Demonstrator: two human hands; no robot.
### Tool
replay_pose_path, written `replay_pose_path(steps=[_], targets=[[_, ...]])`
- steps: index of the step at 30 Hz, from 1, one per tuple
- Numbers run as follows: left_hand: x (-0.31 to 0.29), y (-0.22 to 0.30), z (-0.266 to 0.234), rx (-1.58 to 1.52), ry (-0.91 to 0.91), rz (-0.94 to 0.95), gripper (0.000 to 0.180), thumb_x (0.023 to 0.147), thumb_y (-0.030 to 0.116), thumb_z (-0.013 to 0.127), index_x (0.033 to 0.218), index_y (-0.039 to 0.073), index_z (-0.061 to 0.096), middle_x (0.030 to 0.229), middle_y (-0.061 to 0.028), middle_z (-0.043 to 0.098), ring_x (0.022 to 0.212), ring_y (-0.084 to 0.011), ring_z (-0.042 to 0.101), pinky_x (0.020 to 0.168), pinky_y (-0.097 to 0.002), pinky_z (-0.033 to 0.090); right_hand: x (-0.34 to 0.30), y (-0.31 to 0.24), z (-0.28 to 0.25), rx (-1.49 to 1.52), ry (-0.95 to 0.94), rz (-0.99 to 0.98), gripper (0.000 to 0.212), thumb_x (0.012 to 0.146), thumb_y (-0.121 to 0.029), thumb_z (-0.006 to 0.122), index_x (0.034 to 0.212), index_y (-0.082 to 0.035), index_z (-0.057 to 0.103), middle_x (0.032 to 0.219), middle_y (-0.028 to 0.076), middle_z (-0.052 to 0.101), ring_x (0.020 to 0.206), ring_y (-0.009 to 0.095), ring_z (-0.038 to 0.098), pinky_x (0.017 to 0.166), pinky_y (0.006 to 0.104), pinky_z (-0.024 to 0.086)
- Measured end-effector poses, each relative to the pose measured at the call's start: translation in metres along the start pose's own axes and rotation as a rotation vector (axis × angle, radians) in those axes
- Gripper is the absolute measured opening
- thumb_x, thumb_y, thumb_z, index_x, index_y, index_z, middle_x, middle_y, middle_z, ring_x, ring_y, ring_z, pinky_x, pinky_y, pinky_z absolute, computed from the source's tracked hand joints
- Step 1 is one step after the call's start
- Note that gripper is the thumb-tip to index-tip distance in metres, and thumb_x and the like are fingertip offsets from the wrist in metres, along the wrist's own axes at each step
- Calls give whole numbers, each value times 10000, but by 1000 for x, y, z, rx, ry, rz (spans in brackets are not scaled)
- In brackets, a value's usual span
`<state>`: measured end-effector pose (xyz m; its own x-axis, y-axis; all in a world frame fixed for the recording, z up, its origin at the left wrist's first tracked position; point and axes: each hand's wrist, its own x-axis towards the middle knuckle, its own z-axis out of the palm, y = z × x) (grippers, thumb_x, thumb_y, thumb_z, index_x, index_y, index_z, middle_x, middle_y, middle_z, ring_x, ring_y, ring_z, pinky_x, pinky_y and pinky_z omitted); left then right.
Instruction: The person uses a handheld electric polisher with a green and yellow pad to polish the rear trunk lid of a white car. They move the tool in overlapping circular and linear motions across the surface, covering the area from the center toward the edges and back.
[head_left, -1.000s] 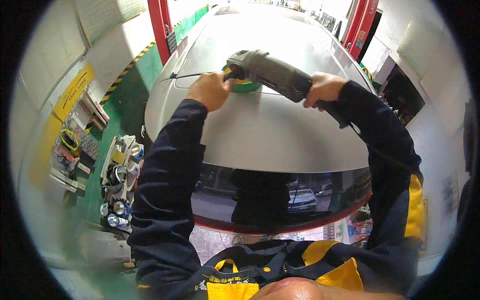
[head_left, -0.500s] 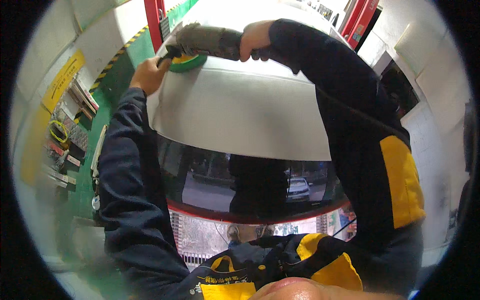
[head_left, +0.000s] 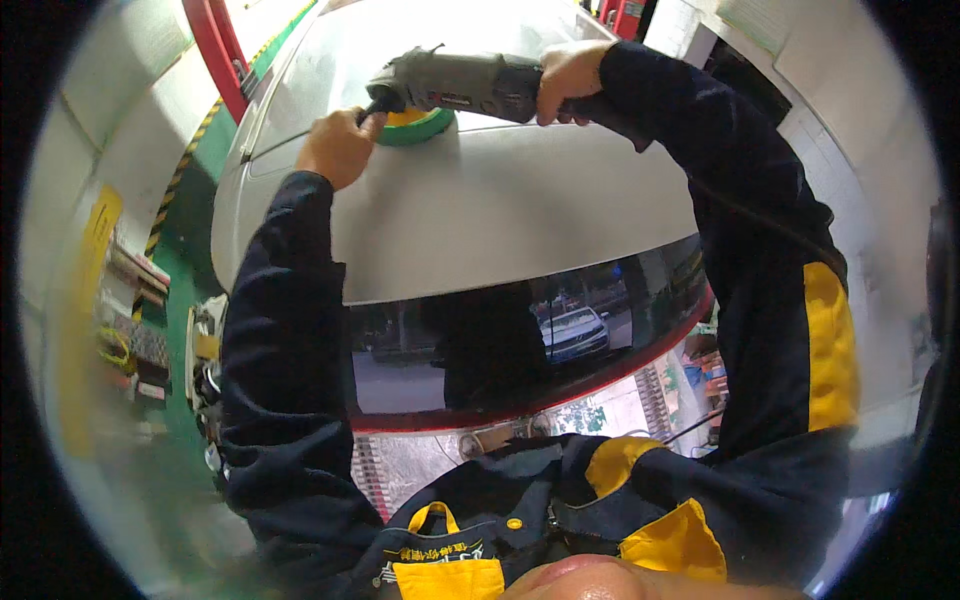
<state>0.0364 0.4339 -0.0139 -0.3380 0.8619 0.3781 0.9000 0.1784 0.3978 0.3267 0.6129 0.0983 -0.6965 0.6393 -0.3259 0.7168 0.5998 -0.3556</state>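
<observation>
A grey electric polisher [head_left: 455, 82] lies across the silver car roof [head_left: 500, 190], with a green and yellow round pad [head_left: 418, 130] under its head and seemingly against the paint. My left hand [head_left: 340, 148] is closed round the black side handle at the head end. At the other end, my right hand [head_left: 572, 84] wraps the rear grip of the machine. A dark cord [head_left: 745, 208] runs along my right sleeve. Below the roof, the dark rear window [head_left: 480, 350] reflects my outline and a parked white car.
Red posts [head_left: 215, 55] stand beyond the car at both sides. To the left are a green floor strip with yellow and black edging [head_left: 172, 195] and wall-side racks with tools and boxes [head_left: 140, 345]. Metal grating [head_left: 655, 395] lies below the car's rear edge.
The polisher and both hands have shifted right across the roof in the picture. The view has also turned, so the car's rear edge now slants up to the right.
</observation>
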Motion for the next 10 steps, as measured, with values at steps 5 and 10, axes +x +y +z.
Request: replay_pose_path(steps=[5, 10], targets=[[42, 100, 54, 19, -114, 118, 540, 1119, 461, 566, 1087, -40, 766, 957, -284, 776, 956, -463, 765, 918, -533, 584, -49, 113, -20, 55, 25, 108, 300, 778, -117, 891, 983, 65, 767, 777, 129, 738, 605, 214, 722, 533, 358, 601], [83, 177, 109, 66, -70, 239, 539, 1127, 462, 538, 1058, -25, 759, 997, -294, 767, 995, -490, 735, 935, -577, 559, -76, 199, -41, 74, 73, 155, 336, 740, -14, 880, 1060, 50, 798, 813, 140, 762, 631, 233, 748, 547, 387, 609]])
